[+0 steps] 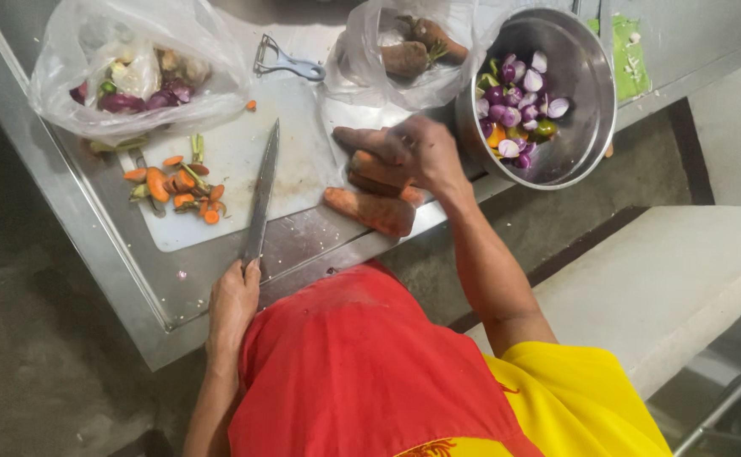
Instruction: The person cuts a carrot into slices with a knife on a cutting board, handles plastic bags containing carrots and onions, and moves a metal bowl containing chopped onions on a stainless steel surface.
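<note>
Red apron (pixel 362 372) below, left hand (pixel 233 305) grips knife (pixel 261 196); right hand's (pixel 417 152) grip closes on carrots (pixel 370 211).

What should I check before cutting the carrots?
1. Left hand on the knife handle: ok.
2. Blade lying flat on the cutting board: ok.
3. Right hand apart from the blade: ok, it rests on the carrots.
4. Carrots on the board: not ok, they lie beside it near the table's edge.
5. Bare space on the board: ok, the scraps sit to one side.
6. Blade sharp: cannot tell.
</note>
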